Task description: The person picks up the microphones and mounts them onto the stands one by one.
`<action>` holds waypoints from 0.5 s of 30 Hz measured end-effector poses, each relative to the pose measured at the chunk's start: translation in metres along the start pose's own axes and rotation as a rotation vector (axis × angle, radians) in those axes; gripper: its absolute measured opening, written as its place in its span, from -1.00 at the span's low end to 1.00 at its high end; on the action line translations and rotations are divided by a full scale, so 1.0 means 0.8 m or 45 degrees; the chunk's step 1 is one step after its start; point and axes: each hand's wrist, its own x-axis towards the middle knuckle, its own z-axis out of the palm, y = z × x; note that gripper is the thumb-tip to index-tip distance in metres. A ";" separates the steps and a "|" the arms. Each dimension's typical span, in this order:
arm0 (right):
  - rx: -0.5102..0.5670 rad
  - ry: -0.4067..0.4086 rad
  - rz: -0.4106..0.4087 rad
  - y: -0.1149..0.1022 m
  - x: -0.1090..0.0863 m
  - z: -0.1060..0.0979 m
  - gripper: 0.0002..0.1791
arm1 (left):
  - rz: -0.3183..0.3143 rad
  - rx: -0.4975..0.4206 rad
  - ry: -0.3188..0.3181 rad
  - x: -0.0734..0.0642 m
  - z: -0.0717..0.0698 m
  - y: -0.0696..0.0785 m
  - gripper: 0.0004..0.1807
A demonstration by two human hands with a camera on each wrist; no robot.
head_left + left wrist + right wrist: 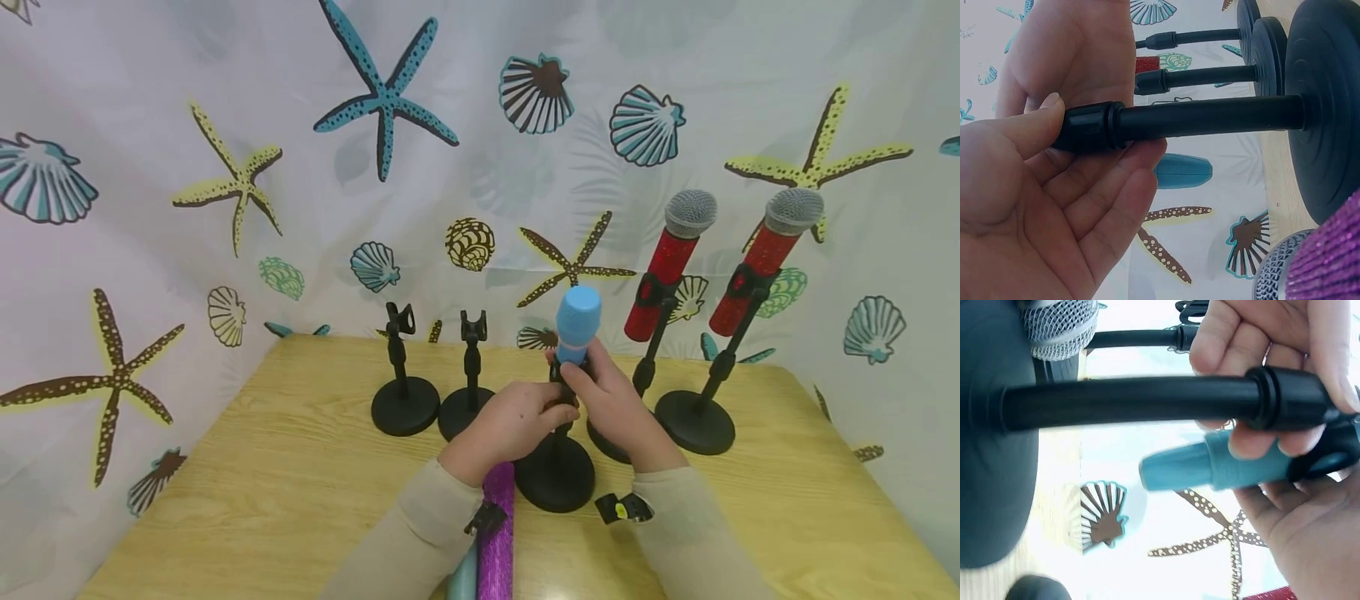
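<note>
A light blue microphone [577, 321] sits upright, slightly tilted, at the top of a black desk microphone stand [555, 479]. My right hand [611, 400] holds the microphone where it meets the stand's clip. In the right wrist view the blue handle's tapered end [1175, 467] sticks out past the black clip [1329, 456]. Lower down, my left hand [517, 421] pinches the stand's collar [1091, 125] between thumb and fingers. The straight pole [1210, 119] and round base show in the left wrist view. The microphone itself is hidden there.
Two red microphones [663, 258] lean in black stands at the right. Left of my hands stand two more stands [405, 404] with bare clips. A purple glittery microphone [497, 533] and a pale teal one [463, 575] lie at the wooden table's [300, 483] front.
</note>
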 end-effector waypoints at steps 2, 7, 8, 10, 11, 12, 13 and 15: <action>-0.086 -0.005 0.043 -0.001 -0.007 -0.004 -0.44 | -0.003 0.003 0.005 -0.001 0.002 0.000 -0.78; -0.233 -0.043 0.176 0.001 -0.022 -0.016 -0.43 | -0.018 0.010 0.011 -0.002 0.003 0.001 -0.76; -0.244 -0.054 0.208 0.001 -0.025 -0.018 -0.44 | -0.018 0.008 0.011 -0.001 0.003 0.001 -0.75; -0.309 -0.083 0.275 0.002 -0.031 -0.021 -0.48 | -0.018 0.001 0.011 -0.001 0.003 0.001 -0.75; -0.357 -0.111 0.303 0.003 -0.034 -0.023 -0.50 | -0.020 -0.007 0.011 -0.001 0.003 0.001 -0.75; -0.411 -0.149 0.322 0.004 -0.037 -0.024 -0.53 | -0.025 -0.013 0.010 -0.001 0.003 0.001 -0.75; -0.471 -0.198 0.336 0.005 -0.039 -0.024 -0.55 | -0.028 -0.014 0.010 -0.002 0.002 0.000 -0.75; -0.587 -0.311 0.350 0.010 -0.042 -0.022 -0.54 | -0.029 -0.016 0.010 -0.002 0.002 0.000 -0.76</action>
